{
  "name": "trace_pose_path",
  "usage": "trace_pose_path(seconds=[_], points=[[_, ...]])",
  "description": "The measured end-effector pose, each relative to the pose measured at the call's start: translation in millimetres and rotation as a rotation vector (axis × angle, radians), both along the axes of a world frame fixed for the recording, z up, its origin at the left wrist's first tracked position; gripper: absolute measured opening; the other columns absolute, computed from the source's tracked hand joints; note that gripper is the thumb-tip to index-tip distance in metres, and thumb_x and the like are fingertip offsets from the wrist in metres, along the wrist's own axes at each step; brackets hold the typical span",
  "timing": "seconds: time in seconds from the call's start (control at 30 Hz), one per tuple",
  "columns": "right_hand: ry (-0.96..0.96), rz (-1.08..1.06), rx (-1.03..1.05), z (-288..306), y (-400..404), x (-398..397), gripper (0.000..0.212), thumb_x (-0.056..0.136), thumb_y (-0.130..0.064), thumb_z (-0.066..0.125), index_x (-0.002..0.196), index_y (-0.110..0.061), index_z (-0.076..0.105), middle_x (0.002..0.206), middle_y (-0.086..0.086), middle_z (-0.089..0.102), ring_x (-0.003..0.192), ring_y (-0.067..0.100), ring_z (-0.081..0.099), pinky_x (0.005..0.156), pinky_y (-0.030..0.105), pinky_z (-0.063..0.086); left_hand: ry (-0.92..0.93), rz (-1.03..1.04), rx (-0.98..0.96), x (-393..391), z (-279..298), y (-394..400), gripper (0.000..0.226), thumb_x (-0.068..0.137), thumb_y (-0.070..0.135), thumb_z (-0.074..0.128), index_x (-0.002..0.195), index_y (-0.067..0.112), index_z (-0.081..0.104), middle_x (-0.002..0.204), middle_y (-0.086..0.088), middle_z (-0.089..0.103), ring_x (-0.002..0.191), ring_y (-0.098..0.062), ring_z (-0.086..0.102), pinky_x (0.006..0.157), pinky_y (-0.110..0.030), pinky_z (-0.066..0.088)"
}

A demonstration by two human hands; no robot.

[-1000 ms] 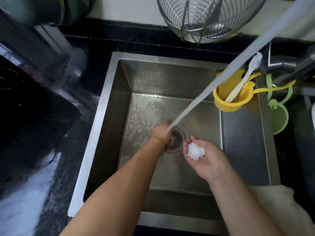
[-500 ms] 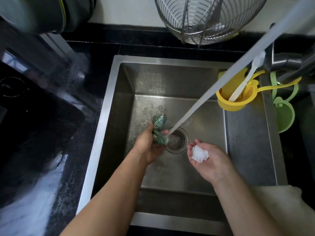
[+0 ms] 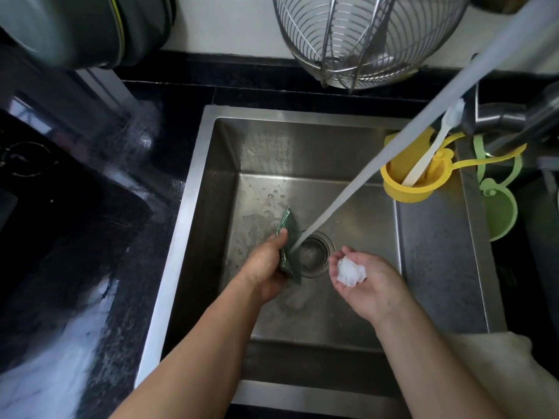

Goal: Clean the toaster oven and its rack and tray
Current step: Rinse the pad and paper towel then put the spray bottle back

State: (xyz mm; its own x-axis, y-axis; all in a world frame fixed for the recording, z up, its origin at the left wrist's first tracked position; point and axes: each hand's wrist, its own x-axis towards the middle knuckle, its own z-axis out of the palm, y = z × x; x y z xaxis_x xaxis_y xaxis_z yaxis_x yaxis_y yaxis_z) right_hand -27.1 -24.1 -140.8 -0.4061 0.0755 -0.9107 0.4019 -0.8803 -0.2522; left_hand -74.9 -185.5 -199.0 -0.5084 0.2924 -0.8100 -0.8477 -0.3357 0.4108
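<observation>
Item: green scouring pad [image 3: 287, 237], gripped in left hand [image 3: 266, 264] under water stream [image 3: 332, 207], sink [image 3: 193, 182] centre by drain [image 3: 313, 255]. Right hand [image 3: 360, 282]: cupped half-open w/ white wad [image 3: 351, 272]. Toaster oven, rack, tray: not in view. Tip: squeeze pad repeatedly, rinse both faces.

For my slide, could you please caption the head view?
Left hand rinses a green scrubber under running water; right hand cups a white wad.

Your tabletop [image 3: 145, 300] is dark speckled stone, wet and glaring at the lower left. A steel sink [image 3: 193, 189] is set into it. A pale cloth [image 3: 496, 358] lies over the sink's near right corner. At the back edge a wire basket [image 3: 363, 49] stands; a black cooktop [image 3: 45, 189] sits at the left.
</observation>
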Motion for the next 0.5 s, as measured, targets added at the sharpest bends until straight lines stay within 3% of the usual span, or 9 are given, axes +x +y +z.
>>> trace_pose_path(seconds=[0.1,0.17,0.27,0.4,0.5], points=[[0.013,-0.008,-0.004,0.6,1.5,0.1,0.015,0.096,0.001,0.052,0.108,0.0,0.06,0.092,0.016,0.06,0.079,0.025,0.061,0.077,0.032,0.053,-0.1,0.079,0.169,-3.4,2.5,-4.4,0.049,0.109,0.038,0.039,0.142,0.006,0.056,0.137,-0.026,0.062,0.128,-0.041,0.061,0.097,-0.065,0.052],[0.011,-0.004,-0.008,1.2,1.7,1.6,0.015,0.097,0.0,0.05,0.109,0.0,0.059,0.092,0.015,0.06,0.079,0.024,0.06,0.078,0.031,0.052,-0.144,0.127,0.27,-2.6,9.3,-5.1,0.053,0.11,0.04,0.035,0.137,0.001,0.059,0.141,-0.029,0.058,0.133,-0.04,0.056,0.094,-0.068,0.05],[0.01,-0.005,-0.019,2.8,1.5,4.8,0.019,0.096,0.0,0.051,0.114,0.0,0.059,0.094,0.016,0.059,0.081,0.024,0.06,0.082,0.031,0.052,-0.162,0.184,0.342,-2.2,18.1,-1.9,0.061,0.109,0.05,0.032,0.134,0.002,0.061,0.14,-0.028,0.059,0.125,-0.037,0.06,0.095,-0.067,0.049],[0.007,-0.017,-0.009,7.2,2.2,9.2,0.023,0.095,0.001,0.053,0.117,0.001,0.06,0.098,0.017,0.06,0.085,0.026,0.061,0.084,0.032,0.052,-0.167,0.218,0.32,-3.7,18.3,-0.3,0.064,0.108,0.052,0.035,0.135,0.0,0.062,0.133,-0.026,0.065,0.125,-0.037,0.061,0.112,-0.055,0.043],[0.011,-0.027,-0.013,9.6,2.0,10.8,0.026,0.095,0.001,0.052,0.12,0.001,0.06,0.098,0.017,0.06,0.085,0.026,0.061,0.089,0.033,0.051,-0.134,0.222,0.387,-2.3,24.4,-1.8,0.067,0.106,0.054,0.037,0.121,0.0,0.074,0.122,-0.024,0.071,0.106,-0.037,0.071,0.107,-0.054,0.045]])
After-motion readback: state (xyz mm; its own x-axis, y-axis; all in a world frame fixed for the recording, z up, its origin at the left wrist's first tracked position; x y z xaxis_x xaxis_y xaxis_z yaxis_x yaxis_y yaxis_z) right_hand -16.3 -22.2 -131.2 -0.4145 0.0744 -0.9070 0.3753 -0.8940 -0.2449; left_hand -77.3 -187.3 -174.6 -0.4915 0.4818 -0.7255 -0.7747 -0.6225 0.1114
